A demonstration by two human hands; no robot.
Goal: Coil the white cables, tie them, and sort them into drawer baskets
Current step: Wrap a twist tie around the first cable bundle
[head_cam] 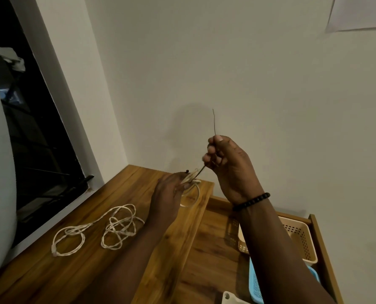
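Note:
My left hand (pixel 169 191) pinches a small coil of white cable (pixel 192 194) above the wooden top (pixel 51 270), near its far corner. My right hand (pixel 224 159), raised above the coil, grips a thin dark tie (pixel 213 121) that runs down to the coil and sticks up past my fist. Two loose white cables lie on the wooden top to the left: one looped cable (pixel 67 240) and one tangled cable (pixel 121 229).
An open wooden drawer (pixel 213 249) sits below the top at the right. It holds a beige perforated basket (pixel 299 238), a blue basket (pixel 256 286) and a white object (pixel 228 298) at the bottom edge. A wall stands close behind; a dark window is at the left.

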